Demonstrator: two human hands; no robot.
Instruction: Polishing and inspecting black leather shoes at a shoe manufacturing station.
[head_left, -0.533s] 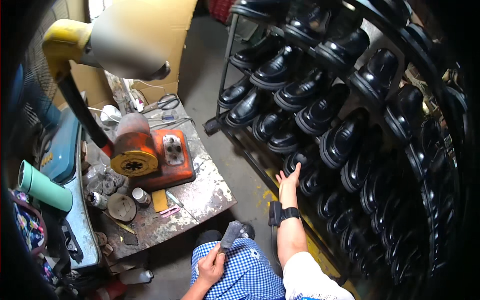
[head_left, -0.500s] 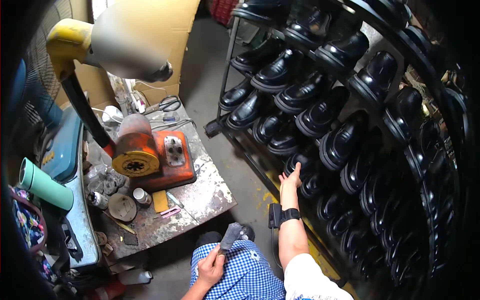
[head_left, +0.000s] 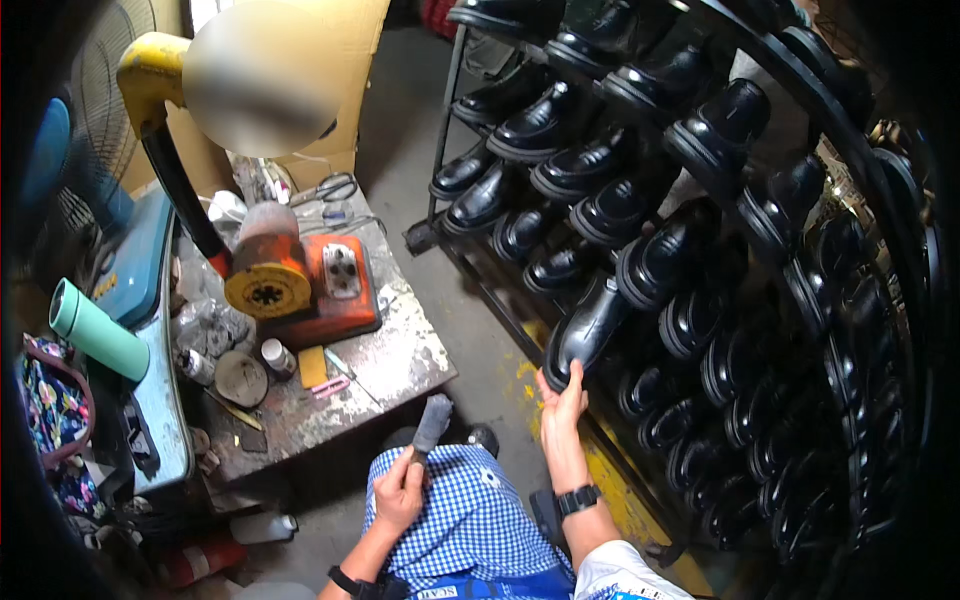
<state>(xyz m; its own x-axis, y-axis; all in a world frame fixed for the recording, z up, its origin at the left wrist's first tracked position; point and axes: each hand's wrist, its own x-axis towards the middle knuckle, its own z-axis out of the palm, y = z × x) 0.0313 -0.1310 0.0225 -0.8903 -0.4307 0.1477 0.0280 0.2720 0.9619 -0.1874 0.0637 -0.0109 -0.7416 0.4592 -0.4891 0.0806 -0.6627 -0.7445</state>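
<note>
The right hand [head_left: 563,408] has its grip closed on the toe of a glossy black dress shoe [head_left: 588,328], beside a metal rack [head_left: 447,130]; whether the heel rests there is unclear. The left hand [head_left: 400,492] grasps a grey fuzzy-headed dauber [head_left: 433,422], not touching the shoe. Rows of similar shoes [head_left: 660,262] remain racked.

The held shoe [head_left: 590,328] on the right looks like smooth leather, very glossy. The grey tool [head_left: 433,422] at the near side has a matt, fuzzy tip, similar to cloth. The apron [head_left: 445,505] is of matt woven cloth. The left table [head_left: 412,345] has a rough, worn surface. The far board [head_left: 354,70] seems to be matt cardboard.
</note>
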